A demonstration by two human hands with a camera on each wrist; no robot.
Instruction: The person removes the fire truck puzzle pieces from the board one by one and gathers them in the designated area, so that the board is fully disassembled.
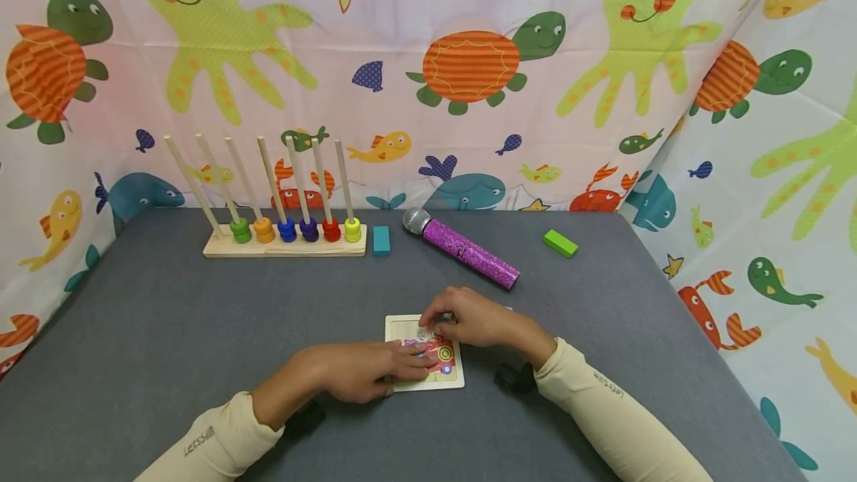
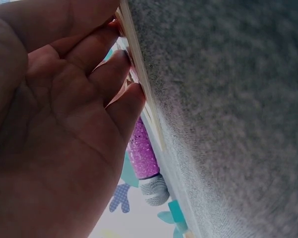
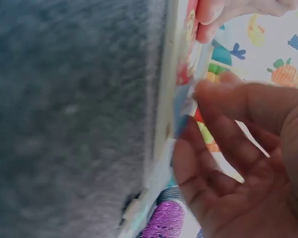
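left hand: (image 1: 361,370) fingers extended, laid flat across the lower left of the puzzle board; palm over its left edge.
right hand: (image 1: 472,318) bent, thumb and fingertips brought close together at the upper part of the board; whether a piece is pinched between them cannot be told.
puzzle board: (image 1: 435,386) square, pale wooden rim, flat on the table, beneath both hands; red, yellow and blue picture partly covered by fingers.
sleeves: (image 1: 616,407) cream, dark lettering on both forearms.
microphone: (image 1: 469,251) purple glitter body, silver mesh head; lies diagonally beyond the right hand, head toward the stacker.
stacker: (image 1: 284,246) wooden base, seven upright pegs, far left part of the table; rings, left to right, green, orange, blue, dark blue, red, yellow.
teal block: (image 1: 382,241) between stacker and microphone, just beside the base end.
green block: (image 1: 560,243) right of the microphone, set at an angle, apart from it.
table: (image 1: 167,348) grey covering.
backdrop: (image 1: 395,21) pale cloth printed with sea animals, behind and at both sides.
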